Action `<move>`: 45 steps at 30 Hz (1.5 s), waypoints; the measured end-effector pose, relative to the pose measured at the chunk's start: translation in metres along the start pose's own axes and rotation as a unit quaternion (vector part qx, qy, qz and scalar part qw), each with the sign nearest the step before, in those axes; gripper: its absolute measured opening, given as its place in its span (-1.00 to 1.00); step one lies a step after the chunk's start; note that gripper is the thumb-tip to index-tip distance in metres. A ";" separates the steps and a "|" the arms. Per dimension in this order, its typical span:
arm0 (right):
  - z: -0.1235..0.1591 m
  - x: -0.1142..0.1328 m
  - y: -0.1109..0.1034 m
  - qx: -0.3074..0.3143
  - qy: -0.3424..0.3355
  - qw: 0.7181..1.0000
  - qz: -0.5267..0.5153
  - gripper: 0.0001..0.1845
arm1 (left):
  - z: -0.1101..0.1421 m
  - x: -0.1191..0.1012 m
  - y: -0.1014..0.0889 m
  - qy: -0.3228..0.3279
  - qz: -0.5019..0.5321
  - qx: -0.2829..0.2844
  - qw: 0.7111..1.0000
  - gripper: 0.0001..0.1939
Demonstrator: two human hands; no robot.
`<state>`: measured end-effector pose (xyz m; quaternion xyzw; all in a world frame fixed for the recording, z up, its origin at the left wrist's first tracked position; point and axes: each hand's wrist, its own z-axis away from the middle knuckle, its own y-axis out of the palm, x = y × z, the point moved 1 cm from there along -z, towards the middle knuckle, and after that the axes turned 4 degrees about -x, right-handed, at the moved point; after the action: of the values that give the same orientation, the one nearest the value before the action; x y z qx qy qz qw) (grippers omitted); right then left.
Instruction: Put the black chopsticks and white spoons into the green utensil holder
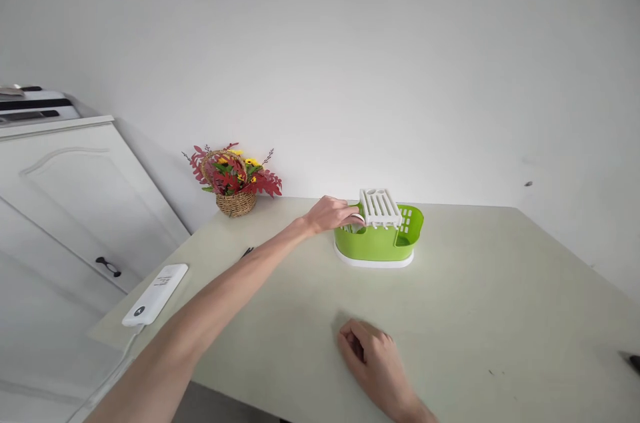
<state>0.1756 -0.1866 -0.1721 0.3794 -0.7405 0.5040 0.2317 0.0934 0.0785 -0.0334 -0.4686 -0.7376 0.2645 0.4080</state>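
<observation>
My left hand (334, 213) reaches to the left end of a green kitchen rack (370, 246), its fingers closed on a small white round-rimmed item (358, 219). That item sits at the rack's left compartment, partly hidden by my fingers, so its exact kind does not show. A white slatted top piece (381, 207) with hooks along its front covers the middle of the rack. The right compartment has an open top, and a white base tray (375, 263) lies underneath. My right hand (373, 359) rests on the table nearer to me, fingers curled in with nothing visible in them.
A wicker basket of red and yellow flowers (236, 203) stands against the wall. At the table's left edge lies a white power bank (156, 295) with a cable. Thin dark sticks (247, 252) show behind my left forearm. A white cabinet (65, 209) stands left.
</observation>
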 end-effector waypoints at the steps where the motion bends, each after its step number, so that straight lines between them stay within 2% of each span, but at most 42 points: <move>1: -0.001 0.000 0.000 -0.005 -0.004 1.000 0.003 -0.72 | -0.001 0.001 -0.002 0.011 0.005 -0.005 1.000 -0.42; 6: -0.002 -0.002 0.004 -0.019 -0.031 0.999 0.020 -0.76 | -0.008 0.006 -0.014 0.046 0.032 -0.030 0.998 -0.53; 11: -0.002 -0.003 0.005 -0.025 -0.035 0.999 0.028 -0.76 | -0.014 0.008 -0.025 -0.001 0.062 -0.054 0.997 -0.52; 16: -0.002 0.000 0.001 -0.022 -0.018 0.999 0.020 -0.74 | -0.018 0.017 -0.029 -0.114 0.083 -0.093 0.986 -0.48; 22: 0.000 0.002 -0.001 -0.017 -0.005 1.000 0.017 -0.69 | -0.021 0.037 -0.042 -0.260 0.087 -0.153 0.950 -0.40; 25: 0.001 0.002 -0.002 -0.010 0.002 1.000 0.011 -0.67 | -0.021 0.046 -0.056 -0.340 0.104 -0.188 0.915 -0.40; 29: 0.002 0.003 -0.002 0.003 0.014 1.000 0.000 -0.67 | -0.008 0.056 -0.079 -0.456 0.130 -0.231 0.849 -0.39; 32: 0.003 0.003 -0.002 0.014 0.023 1.000 -0.001 -0.66 | 0.015 0.059 -0.091 -0.512 0.137 -0.211 0.822 -0.36; 35: 0.005 0.002 -0.002 0.022 0.026 0.999 0.003 -0.67 | 0.046 0.053 -0.096 -0.552 0.140 -0.134 0.811 -0.35; 39: 0.008 -0.002 -0.001 0.026 0.028 0.999 0.014 -0.67 | 0.086 0.037 -0.093 -0.579 0.147 -0.036 0.801 -0.35; 45: 0.010 -0.005 0.002 0.019 0.022 0.999 0.025 -0.66 | 0.127 0.023 -0.086 -0.598 0.176 0.021 0.781 -0.30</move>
<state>0.1771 -0.1939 -0.1806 0.3538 -0.7347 0.5320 0.2279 -0.0606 0.0618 -0.0256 -0.3290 -0.7327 0.5741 -0.1592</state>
